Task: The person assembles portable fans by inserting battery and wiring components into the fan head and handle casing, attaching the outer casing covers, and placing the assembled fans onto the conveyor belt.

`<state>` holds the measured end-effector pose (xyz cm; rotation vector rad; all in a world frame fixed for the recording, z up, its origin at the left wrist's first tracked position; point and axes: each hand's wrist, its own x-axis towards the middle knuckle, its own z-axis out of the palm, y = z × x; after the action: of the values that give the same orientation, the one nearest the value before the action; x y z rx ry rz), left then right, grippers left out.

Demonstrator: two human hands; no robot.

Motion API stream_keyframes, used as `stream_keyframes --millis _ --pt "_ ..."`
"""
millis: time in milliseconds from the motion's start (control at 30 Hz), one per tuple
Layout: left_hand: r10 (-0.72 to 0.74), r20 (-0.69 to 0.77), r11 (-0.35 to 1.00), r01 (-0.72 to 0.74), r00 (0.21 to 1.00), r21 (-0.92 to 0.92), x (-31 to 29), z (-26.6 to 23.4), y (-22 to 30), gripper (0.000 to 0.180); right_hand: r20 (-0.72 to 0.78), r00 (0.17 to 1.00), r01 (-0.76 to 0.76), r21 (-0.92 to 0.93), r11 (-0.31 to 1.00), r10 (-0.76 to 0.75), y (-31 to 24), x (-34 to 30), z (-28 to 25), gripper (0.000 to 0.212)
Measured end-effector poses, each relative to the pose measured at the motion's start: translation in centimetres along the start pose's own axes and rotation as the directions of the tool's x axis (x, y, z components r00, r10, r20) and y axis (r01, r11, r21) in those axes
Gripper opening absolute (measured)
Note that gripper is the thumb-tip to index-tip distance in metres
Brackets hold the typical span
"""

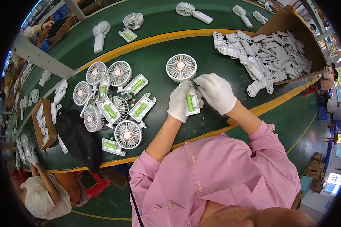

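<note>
A white handheld fan (181,68) lies in front of me on the green bench, its round head pointing away. Its handle is uncovered and shows a green battery cell (189,102). My left hand (179,101), in a white glove, is closed around the handle's left side. Gloved too, my right hand (217,92) pinches at the neck of the fan, where a small dark green circuit board (194,83) partly shows between the fingertips. Its exact grip is mostly hidden by the fingers. To the left sits a cluster of similar fans (127,134) with opened handles and green cells.
A cardboard box (317,41) on its side spills white plastic handle shells (254,56) at the right. Behind a yellow strip, more fans (185,9) lie on a green belt. A black cloth bag (77,138) and a small carton (45,123) are at left, near a seated co-worker (45,193).
</note>
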<state>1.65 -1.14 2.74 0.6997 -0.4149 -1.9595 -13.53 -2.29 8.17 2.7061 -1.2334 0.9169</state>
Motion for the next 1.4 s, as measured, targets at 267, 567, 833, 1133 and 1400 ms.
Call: stream_keyframes --millis 267,567,833,1133,1400 --pt "-0.067 -0.074 0.998 0.067 0.995 -0.006 -0.1 0.2 0.2 0.044 0.205 0.979 -0.052 0.347 0.937 -0.021 -0.2 0.5 -0.6 0.023" --pt "-0.079 -0.028 0.996 0.08 0.997 0.036 0.0 -0.1 0.0 0.048 0.196 0.981 -0.019 0.147 0.989 -0.011 -0.4 0.8 -0.8 0.024" --pt "-0.097 -0.038 0.993 0.1 0.995 0.067 -0.1 0.2 0.1 0.047 0.139 0.99 -0.014 0.14 0.99 -0.005 0.4 0.3 -0.5 0.026" --pt "-0.079 -0.029 0.989 0.082 0.996 0.122 -0.3 0.6 0.2 0.047 0.092 0.995 0.037 0.118 0.992 -0.048 0.8 0.0 -0.2 0.026" --pt "-0.076 -0.028 0.982 0.08 0.997 0.174 -0.3 0.7 0.3 0.047 0.191 0.979 0.045 0.11 0.993 -0.065 1.4 0.4 -0.4 0.023"
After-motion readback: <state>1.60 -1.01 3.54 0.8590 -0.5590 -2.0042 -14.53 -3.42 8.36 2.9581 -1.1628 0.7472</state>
